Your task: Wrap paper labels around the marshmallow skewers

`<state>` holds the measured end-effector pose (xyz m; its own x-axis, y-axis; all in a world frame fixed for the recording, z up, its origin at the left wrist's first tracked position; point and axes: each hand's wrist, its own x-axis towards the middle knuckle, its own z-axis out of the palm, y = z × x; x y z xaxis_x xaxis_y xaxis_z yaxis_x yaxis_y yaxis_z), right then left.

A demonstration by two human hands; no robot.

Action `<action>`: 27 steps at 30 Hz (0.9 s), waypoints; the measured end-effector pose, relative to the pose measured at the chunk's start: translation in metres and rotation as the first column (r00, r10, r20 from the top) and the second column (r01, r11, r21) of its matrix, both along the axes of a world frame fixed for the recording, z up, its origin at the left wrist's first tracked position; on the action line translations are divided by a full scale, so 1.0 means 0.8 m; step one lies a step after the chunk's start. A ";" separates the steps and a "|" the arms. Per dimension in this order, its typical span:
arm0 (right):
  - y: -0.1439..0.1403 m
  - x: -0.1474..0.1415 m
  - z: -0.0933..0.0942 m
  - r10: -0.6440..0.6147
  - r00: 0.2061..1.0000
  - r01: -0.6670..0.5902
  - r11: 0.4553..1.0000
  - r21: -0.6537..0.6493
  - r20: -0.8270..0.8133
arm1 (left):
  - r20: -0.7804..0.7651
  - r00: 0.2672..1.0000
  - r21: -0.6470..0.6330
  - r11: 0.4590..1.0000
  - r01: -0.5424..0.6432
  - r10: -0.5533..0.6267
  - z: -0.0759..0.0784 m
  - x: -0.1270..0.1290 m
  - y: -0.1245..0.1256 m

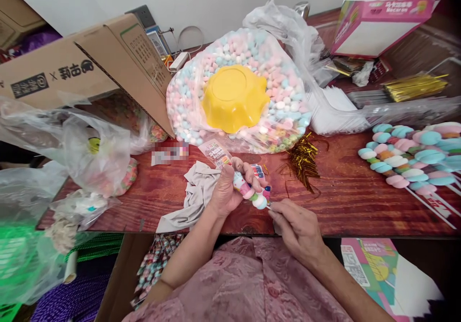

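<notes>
My left hand (228, 190) is wrapped round a marshmallow skewer (258, 200) of pink, green, white and blue pieces. A clear printed packaging bag (213, 153) sticks out above the fingers, seemingly around the skewer's upper part; the fingers hide much of it. At the skewer's lower end, my right hand (300, 227) pinches the thin white stick between thumb and fingers. Beneath the left wrist lies a crumpled grey cloth (203, 187). A dark printed card or packet (265, 192) shows behind the skewer. Gold twist ties (306, 161) lie spread on the table beyond my right hand.
Beyond my hands, a yellow scalloped bowl (234, 98) sits upside down on a large bag of marshmallows (288, 91). Finished-looking skewers (414, 158) are piled at the right. A cardboard box (126, 67) and plastic bags (93, 144) stand left. Clear sleeves (338, 110) lie back right.
</notes>
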<state>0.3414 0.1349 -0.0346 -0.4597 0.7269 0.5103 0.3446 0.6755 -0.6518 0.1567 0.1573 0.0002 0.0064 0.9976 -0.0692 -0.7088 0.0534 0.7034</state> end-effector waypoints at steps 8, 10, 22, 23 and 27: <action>-0.005 -0.004 -0.008 -0.050 0.994 0.009 0.927 -0.374 -0.100 | 0.006 0.999 0.058 0.997 0.047 -0.048 -0.008 0.000 0.000; -0.006 -0.003 -0.009 -0.042 0.995 0.001 0.907 -0.422 -0.089 | 0.000 0.998 0.071 0.995 0.069 -0.070 -0.011 -0.002 0.001; 0.008 0.021 0.007 0.129 0.990 -0.134 0.813 -0.566 -0.050 | 0.014 0.976 0.022 0.976 0.217 -0.217 -0.016 -0.015 0.002; 0.003 0.018 0.006 0.108 0.993 -0.113 0.850 -0.515 -0.039 | 0.011 0.979 0.017 0.979 0.202 -0.203 -0.016 -0.013 0.001; -0.017 0.001 -0.006 -0.014 1.000 0.017 0.989 -0.144 0.018 | 0.023 0.987 -0.005 0.988 0.157 -0.157 -0.013 -0.001 -0.001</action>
<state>0.3421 0.1210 -0.0394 -0.4554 0.7993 0.3921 0.3663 0.5696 -0.7358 0.1562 0.1563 -0.0101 0.1643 0.9836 -0.0743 -0.7071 0.1700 0.6863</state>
